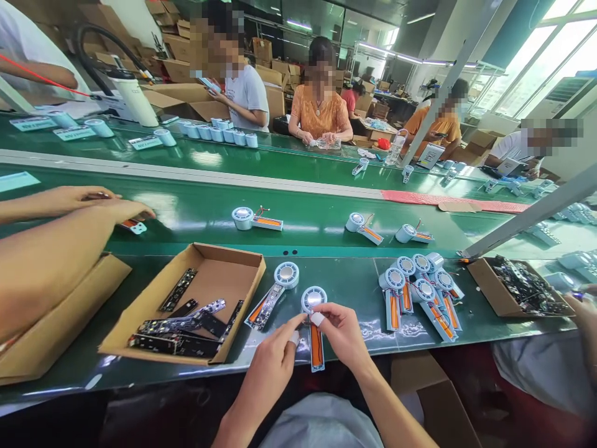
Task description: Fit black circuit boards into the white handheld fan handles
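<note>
An open light-blue handheld fan (pixel 317 348) lies on the bench in front of me, its round head pointing away and an orange strip showing in its handle. Fingertips of my left hand (pixel 274 356) are pinched at the fan's neck from the left. From the right, my right hand (pixel 346 336) grips the same neck between thumb and fingers, a white cover on its thumb. Whatever small part lies between the fingertips is hidden. Just left lies another fan (pixel 286 275) with a circuit board on its handle. Black circuit boards (pixel 180 333) fill part of a shallow cardboard box (pixel 228 256).
Several opened fans (pixel 424 289) are piled to the right, beside a box of boards (pixel 525 286). Fans lie spaced along the green conveyor (pixel 200 218). A co-worker's arms (pixel 60 230) reach in at left, another's hand (pixel 585 311) at right. A slanted metal post (pixel 527 211) stands at right.
</note>
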A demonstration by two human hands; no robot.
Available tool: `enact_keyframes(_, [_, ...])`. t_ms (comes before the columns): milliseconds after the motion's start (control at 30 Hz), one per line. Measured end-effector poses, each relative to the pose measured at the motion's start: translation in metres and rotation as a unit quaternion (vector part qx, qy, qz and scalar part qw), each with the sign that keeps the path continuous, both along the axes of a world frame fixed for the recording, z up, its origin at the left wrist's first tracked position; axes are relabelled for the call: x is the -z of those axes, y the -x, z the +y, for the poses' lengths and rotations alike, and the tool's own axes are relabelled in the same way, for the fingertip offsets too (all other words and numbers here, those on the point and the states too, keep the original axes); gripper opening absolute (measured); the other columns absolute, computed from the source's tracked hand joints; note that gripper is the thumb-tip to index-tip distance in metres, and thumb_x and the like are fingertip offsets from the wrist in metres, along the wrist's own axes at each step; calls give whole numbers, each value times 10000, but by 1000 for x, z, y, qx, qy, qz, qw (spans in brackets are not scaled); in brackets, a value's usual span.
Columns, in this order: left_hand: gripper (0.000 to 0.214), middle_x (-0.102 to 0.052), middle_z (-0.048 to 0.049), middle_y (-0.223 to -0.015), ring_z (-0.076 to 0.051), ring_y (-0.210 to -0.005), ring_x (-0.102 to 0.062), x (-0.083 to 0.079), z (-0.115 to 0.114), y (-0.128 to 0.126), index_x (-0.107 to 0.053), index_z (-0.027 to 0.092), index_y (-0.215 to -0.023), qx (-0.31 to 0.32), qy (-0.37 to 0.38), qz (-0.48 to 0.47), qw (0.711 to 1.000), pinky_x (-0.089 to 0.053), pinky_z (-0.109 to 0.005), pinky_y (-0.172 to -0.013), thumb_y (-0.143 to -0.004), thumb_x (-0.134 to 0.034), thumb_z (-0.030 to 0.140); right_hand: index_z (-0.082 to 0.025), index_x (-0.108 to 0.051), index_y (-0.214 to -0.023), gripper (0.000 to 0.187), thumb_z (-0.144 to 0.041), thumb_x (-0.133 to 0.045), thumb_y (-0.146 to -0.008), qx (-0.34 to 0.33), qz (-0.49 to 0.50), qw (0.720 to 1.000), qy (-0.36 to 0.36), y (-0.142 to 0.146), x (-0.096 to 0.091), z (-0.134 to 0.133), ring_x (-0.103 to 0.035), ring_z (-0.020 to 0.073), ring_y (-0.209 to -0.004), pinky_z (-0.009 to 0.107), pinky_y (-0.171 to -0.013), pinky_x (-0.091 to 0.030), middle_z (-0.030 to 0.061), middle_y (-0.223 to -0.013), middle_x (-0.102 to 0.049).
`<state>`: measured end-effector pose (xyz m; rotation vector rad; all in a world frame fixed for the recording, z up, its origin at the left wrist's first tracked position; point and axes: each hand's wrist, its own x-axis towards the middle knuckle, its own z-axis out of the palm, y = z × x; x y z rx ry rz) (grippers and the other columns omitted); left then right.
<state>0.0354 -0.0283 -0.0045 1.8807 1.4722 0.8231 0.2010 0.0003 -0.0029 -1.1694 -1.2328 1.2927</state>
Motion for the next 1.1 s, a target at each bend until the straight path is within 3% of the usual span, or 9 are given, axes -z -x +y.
enact_keyframes(100, [397, -791, -89, -963, -226, -695, -743, 1, -2, -4, -598, 191, -1254, -59, 51, -67, 995, -587, -339, -649, -915, -414, 285, -201, -758, -815, 154, -333, -682, -838, -11, -7, 1000, -12, -1, -5, -2, -692, 195, -774, 305, -746, -552, 38, -817, -748])
enact_keyframes(233, [367, -789, -102, -968, -193, -560, -700, 0, -4, -8, -545, 186, -1206, -85, 97, -147, 981, -566, -324, -560, -901, -430, 352, -202, -764, -836, 153, -296, -648, -867, -43, -34, 998, -23, -1, -11, -5, -687, 191, -778, 293, -749, -535, 32, -788, -741])
enact_keyframes(500, [312, -789, -99, -965, -195, -553, -688, -2, -5, -10, -585, 205, -1090, -113, 140, -187, 966, -562, -322, -531, -840, -463, 348, -193, -761, -837, 197, -352, -656, -887, -103, -19, 994, 1, -7, -19, -1, -678, 190, -830, 291, -782, -516, 41, -849, -734])
enact_keyframes(700, [302, -789, -97, -947, -196, -543, -682, -5, -5, -12, -585, 208, -1073, -113, 142, -198, 963, -553, -321, -517, -833, -472, 351, -184, -718, -817, 169, -351, -712, -838, -124, 9, 991, 44, -10, -17, 2, -667, 190, -756, 309, -756, -510, 19, -738, -709])
enact_keyframes(833, [316, -786, -115, -968, -211, -579, -700, -5, -6, -14, -588, 199, -1076, -112, 152, -201, 961, -580, -341, -544, -847, -476, 386, -188, -688, -828, 74, -166, -618, -838, -70, -143, 986, -42, -8, -18, -1, -607, 166, -714, 285, -699, -478, 19, -774, -682])
enact_keyframes(967, [312, -782, -108, -1007, -214, -637, -723, -2, -8, -16, -624, 201, -1079, -107, 137, -211, 962, -607, -345, -591, -862, -486, 377, -195, -673, -874, 181, -49, -574, -833, -35, -320, 930, -175, -4, -16, -6, -596, 197, -837, 300, -755, -469, 47, -890, -671])
enact_keyframes(1100, [314, -784, -95, -1004, -215, -677, -736, 3, -11, -17, -671, 203, -1085, -105, 95, -194, 971, -604, -322, -590, -885, -491, 364, -199, -655, -914, 168, -60, -568, -877, -22, -377, 898, -224, 0, -10, -8, -597, 215, -875, 312, -773, -476, 65, -943, -673])
